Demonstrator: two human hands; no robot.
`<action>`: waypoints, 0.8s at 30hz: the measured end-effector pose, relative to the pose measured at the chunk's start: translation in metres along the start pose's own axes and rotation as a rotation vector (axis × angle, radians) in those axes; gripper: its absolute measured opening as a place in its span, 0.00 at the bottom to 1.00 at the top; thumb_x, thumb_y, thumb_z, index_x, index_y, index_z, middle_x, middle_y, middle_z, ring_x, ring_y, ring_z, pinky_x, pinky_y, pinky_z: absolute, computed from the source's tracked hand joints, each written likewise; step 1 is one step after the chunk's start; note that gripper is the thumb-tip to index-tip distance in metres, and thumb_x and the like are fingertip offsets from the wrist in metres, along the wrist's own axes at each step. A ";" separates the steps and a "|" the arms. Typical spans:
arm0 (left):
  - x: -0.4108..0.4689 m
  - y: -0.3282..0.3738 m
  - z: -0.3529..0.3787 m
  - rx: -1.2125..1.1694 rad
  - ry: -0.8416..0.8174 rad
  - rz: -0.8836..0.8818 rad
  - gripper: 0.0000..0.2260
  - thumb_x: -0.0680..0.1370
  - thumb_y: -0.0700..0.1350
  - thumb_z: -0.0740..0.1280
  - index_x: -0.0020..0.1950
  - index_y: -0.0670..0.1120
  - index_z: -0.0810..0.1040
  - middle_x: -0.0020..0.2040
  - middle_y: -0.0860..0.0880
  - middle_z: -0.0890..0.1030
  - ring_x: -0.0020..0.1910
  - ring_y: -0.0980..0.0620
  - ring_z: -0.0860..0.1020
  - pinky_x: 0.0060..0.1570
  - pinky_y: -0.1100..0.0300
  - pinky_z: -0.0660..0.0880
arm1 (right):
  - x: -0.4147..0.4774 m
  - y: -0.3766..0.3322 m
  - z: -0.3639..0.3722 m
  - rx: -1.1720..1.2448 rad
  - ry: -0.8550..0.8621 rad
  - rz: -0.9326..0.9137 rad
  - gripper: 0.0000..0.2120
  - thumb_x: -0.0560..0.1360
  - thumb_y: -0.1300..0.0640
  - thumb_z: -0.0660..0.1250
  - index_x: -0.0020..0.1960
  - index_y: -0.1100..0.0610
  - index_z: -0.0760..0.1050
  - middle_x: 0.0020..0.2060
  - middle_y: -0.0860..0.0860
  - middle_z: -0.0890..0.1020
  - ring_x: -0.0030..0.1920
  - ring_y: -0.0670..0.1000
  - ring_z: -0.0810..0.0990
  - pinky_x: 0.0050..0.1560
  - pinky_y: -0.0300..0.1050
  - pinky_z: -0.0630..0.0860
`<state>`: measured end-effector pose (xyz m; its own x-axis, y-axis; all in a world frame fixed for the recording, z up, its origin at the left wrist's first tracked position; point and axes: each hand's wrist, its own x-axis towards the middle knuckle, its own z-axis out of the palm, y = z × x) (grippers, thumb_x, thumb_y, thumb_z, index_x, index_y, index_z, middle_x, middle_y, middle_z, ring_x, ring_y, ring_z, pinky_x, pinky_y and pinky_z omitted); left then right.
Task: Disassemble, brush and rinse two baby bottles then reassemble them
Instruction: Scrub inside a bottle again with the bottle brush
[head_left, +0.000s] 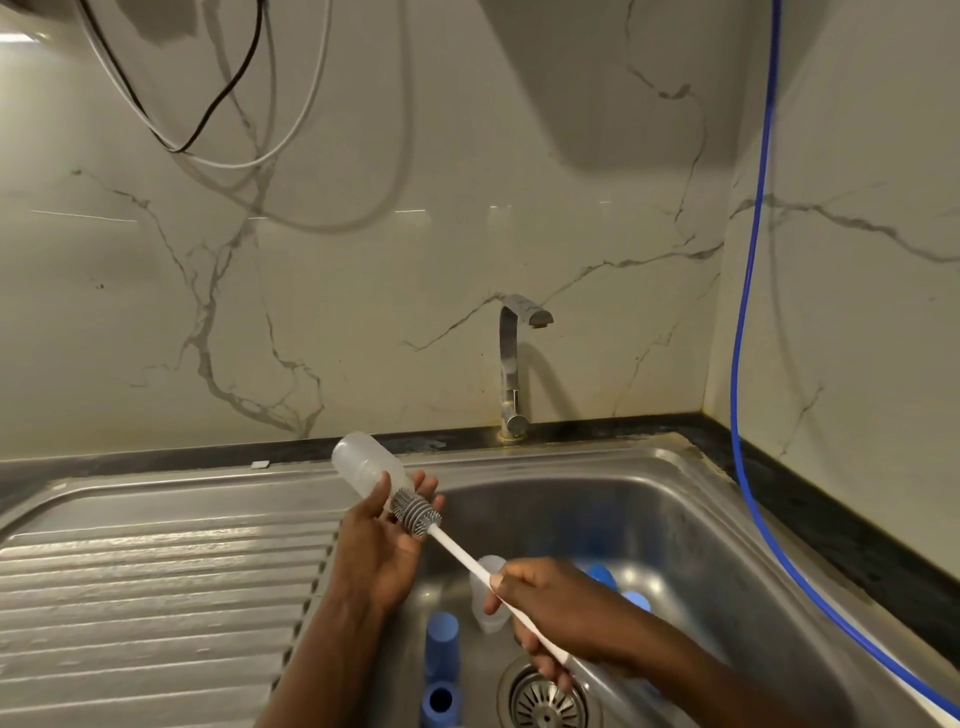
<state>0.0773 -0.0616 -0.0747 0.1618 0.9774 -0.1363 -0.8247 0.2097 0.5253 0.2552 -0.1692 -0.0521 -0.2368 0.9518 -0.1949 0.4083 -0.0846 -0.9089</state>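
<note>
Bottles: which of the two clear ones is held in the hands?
The raised bottle, gripped by the left hand over the sink, with the brush head at its mouth. The other bottle sits in the basin, untouched.

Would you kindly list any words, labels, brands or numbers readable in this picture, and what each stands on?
No text is readable.
The baby bottle held by the left hand shows no legible markings; the bottle brush and tap bear no visible lettering.
</note>
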 end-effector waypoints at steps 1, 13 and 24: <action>0.002 0.002 -0.002 0.011 0.038 0.014 0.17 0.79 0.45 0.64 0.62 0.34 0.71 0.48 0.38 0.82 0.51 0.44 0.80 0.58 0.47 0.79 | -0.001 0.000 -0.001 -0.003 -0.017 0.003 0.11 0.83 0.54 0.55 0.49 0.55 0.75 0.25 0.48 0.72 0.22 0.47 0.70 0.21 0.39 0.67; 0.008 -0.002 -0.010 0.164 0.067 0.178 0.34 0.79 0.38 0.64 0.77 0.63 0.54 0.65 0.33 0.71 0.58 0.35 0.79 0.46 0.47 0.79 | -0.002 -0.002 -0.018 -0.079 0.159 -0.182 0.19 0.81 0.63 0.57 0.61 0.39 0.70 0.39 0.55 0.78 0.28 0.48 0.75 0.24 0.42 0.75; 0.007 -0.004 -0.009 0.207 -0.011 0.180 0.28 0.81 0.36 0.62 0.76 0.61 0.62 0.71 0.36 0.67 0.60 0.38 0.77 0.42 0.53 0.83 | 0.005 0.010 -0.003 -0.401 0.295 -0.384 0.24 0.79 0.58 0.58 0.72 0.40 0.68 0.42 0.51 0.81 0.27 0.41 0.76 0.26 0.30 0.70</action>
<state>0.0769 -0.0563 -0.0856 0.0296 0.9994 -0.0170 -0.7126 0.0330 0.7008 0.2607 -0.1648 -0.0612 -0.2022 0.9385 0.2799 0.6552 0.3421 -0.6735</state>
